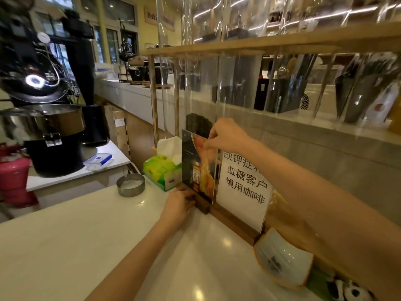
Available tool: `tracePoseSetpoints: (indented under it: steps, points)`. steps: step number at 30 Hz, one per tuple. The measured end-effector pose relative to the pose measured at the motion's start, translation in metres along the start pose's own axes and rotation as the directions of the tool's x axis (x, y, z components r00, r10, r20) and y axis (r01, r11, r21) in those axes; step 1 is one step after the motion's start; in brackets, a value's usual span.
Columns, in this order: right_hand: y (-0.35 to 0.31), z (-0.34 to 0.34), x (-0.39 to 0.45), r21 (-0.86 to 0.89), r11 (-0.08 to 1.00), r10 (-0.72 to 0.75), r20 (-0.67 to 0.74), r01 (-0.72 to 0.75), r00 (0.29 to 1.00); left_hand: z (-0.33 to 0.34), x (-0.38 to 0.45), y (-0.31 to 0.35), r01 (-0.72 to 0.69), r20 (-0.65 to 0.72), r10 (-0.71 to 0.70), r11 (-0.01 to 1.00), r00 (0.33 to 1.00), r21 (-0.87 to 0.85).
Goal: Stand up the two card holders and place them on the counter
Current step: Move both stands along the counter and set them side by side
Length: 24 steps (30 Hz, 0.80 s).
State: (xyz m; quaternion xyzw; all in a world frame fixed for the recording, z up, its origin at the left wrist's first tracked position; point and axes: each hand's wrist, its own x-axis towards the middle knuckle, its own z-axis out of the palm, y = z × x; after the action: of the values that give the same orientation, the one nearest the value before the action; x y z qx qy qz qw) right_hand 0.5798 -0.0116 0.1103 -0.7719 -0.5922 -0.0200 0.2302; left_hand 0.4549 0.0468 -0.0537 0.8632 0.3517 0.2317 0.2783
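second card holder upright on the surface, just beside the first holder, both near the tissue box. seating step, likely; next: squaring, then letting go. right hand pinched on its top edge, left hand closed against its wooden base.

The desk lies open from 6 to 9 o'clock. At 12 stand two upright card holders side by side, tissue box touching at 11, metal ring at 10, a slanted dish at 3, wall behind
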Motion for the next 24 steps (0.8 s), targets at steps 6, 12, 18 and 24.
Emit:
tracePoseSetpoints:
  steps: [6,12,18,24]
  points:
    - [0.001,0.004,0.001,0.054,0.998,0.025,-0.049,-0.022,0.999,0.006,0.003,0.0,0.048,-0.053,-0.05,0.998,0.997,-0.039]
    - [0.005,0.008,0.003,0.08,0.996,0.036,-0.084,-0.029,0.996,0.009,0.003,0.003,0.048,-0.045,-0.05,0.998,0.998,-0.044]
    - [0.007,0.009,0.003,0.076,0.997,0.043,-0.121,-0.033,0.992,0.011,0.006,0.005,0.032,-0.049,-0.035,0.998,0.998,-0.048]
    - [0.009,0.009,0.004,0.068,0.997,0.054,-0.14,-0.045,0.989,0.014,0.007,0.006,0.021,-0.048,-0.022,0.999,0.999,-0.03]
